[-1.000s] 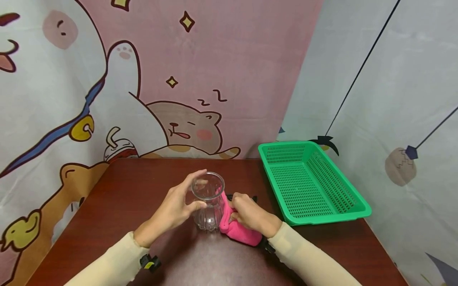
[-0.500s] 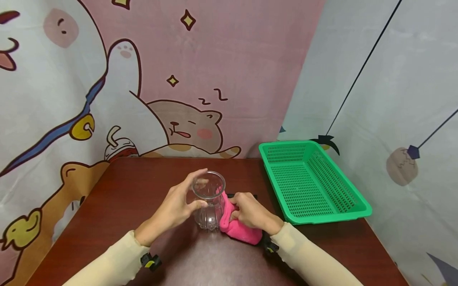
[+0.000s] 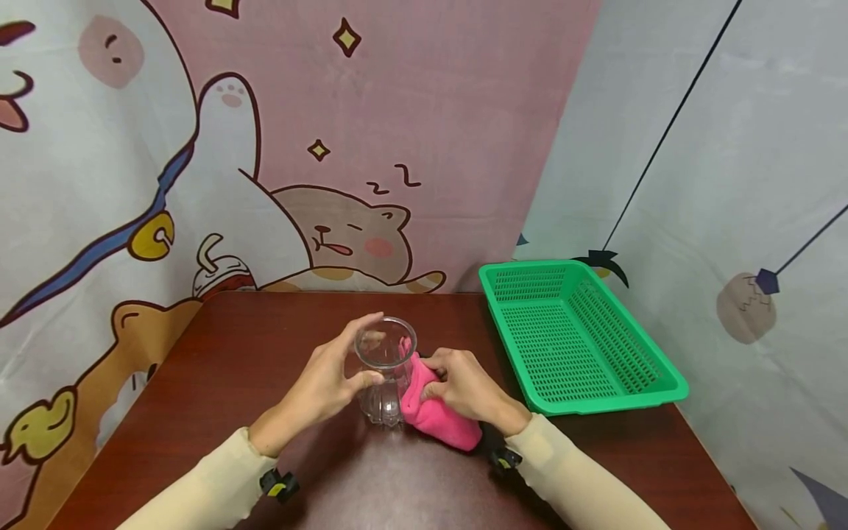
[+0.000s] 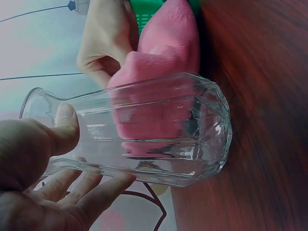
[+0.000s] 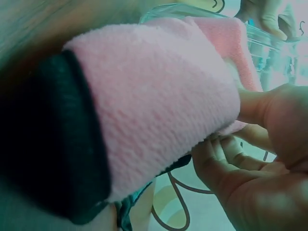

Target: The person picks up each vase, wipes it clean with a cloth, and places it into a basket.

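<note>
A clear glass vase (image 3: 383, 403) with a flared rim and fluted base stands at the middle of the table. My left hand (image 3: 327, 379) holds it near the neck, thumb on the near side and fingers around the far side. Against the vase's right side lies a fuzzy pink cloth (image 3: 445, 425), pinched between the thumb and fingers of my right hand (image 3: 469, 386). Through the glass in the left wrist view, the cloth (image 4: 163, 57) shows as a folded bundle. Its dark edging (image 5: 86, 125) appears in the right wrist view.
To the right, a green plastic basket (image 3: 609, 405) with perforated sides sits on the dark red-brown table (image 3: 265, 338). A cartoon-printed fabric backdrop (image 3: 464, 147) rises behind the table and along its sides.
My right hand has shifted the cloth slightly left, closer against the vase, and its grip on the folds looks a little different. The left hand and vase stay in place.
</note>
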### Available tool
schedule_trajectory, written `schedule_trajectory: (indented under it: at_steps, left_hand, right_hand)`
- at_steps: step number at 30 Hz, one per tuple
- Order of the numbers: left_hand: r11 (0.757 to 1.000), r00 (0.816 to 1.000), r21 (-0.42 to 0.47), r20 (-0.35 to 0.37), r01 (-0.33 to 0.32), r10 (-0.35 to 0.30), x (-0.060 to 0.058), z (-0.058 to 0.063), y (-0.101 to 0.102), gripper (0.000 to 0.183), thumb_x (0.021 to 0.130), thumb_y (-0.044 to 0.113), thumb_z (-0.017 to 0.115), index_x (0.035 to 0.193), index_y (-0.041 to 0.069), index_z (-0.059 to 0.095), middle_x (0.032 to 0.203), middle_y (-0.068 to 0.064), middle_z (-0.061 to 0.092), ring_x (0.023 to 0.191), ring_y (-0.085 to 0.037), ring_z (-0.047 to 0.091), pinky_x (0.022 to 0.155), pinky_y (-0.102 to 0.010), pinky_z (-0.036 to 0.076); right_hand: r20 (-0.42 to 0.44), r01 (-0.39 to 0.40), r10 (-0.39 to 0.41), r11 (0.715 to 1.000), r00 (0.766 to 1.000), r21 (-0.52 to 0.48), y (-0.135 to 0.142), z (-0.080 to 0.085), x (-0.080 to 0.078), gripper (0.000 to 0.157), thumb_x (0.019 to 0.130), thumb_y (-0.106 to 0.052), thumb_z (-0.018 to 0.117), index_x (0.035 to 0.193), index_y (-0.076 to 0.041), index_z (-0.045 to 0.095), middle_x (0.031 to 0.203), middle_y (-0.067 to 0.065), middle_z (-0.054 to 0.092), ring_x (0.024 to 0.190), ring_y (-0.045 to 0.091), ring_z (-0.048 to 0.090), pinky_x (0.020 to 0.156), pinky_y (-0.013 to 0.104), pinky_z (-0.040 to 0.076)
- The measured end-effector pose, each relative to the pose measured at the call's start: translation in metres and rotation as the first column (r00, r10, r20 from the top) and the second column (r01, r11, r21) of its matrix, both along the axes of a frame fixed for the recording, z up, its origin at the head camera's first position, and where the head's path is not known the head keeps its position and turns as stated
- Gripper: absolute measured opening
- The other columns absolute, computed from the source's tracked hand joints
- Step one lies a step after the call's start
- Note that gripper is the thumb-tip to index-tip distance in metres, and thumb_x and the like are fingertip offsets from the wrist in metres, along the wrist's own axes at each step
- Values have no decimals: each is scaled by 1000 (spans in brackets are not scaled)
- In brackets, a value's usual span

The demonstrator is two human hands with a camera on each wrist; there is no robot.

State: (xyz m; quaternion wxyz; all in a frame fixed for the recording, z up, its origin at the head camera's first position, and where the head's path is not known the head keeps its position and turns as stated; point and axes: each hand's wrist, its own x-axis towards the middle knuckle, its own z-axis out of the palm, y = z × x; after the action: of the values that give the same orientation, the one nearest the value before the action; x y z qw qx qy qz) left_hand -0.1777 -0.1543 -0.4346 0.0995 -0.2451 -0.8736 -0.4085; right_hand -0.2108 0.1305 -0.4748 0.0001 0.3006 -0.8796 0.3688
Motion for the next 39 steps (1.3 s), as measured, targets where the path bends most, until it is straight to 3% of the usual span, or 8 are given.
schedule_trajectory:
  at_steps: [10, 18, 33, 39]
  left_hand:
    - [1000, 1000, 2, -3, 3, -3, 0, 1, 0, 102, 92, 4, 99, 176, 26, 46, 147, -12, 82, 131, -36, 82, 109, -62, 65]
    - [1000, 1000, -3, -6, 2, -2, 0, -1, -1, 104, 90, 7, 100, 176, 27, 45, 146, -5, 82, 133, -35, 82, 110, -61, 65]
    - [1000, 1000, 21, -2, 12, -12, -2, 0, -1, 103, 90, 5, 100, 175, 28, 46, 145, -7, 82, 130, -37, 83, 110, -63, 65]
    - [1000, 1000, 12, -2, 4, -4, -1, -1, -1, 103, 90, 5, 99, 176, 28, 46, 145, -8, 82, 132, -35, 82, 111, -63, 64]
  right_hand:
    - [28, 20, -15, 983, 999, -180, -5, 13, 1, 48, 94, 0, 96, 140, -4, 84, 105, 4, 79, 93, 7, 73, 87, 22, 68]
    - [48, 36, -24, 963, 999, -267, -9, 26, -1, 47, 93, 1, 96, 138, -6, 85, 110, 7, 81, 98, 13, 79, 97, 32, 71]
    - [74, 82, -57, 916, 996, -393, -2, 42, 0, 50, 97, 3, 90, 144, -12, 83, 111, 7, 82, 102, 17, 79, 98, 31, 70]
    - [83, 56, -27, 925, 996, -376, -2, 44, 0, 54, 97, 2, 92, 148, -10, 80, 115, 10, 79, 105, 20, 79, 101, 37, 70]
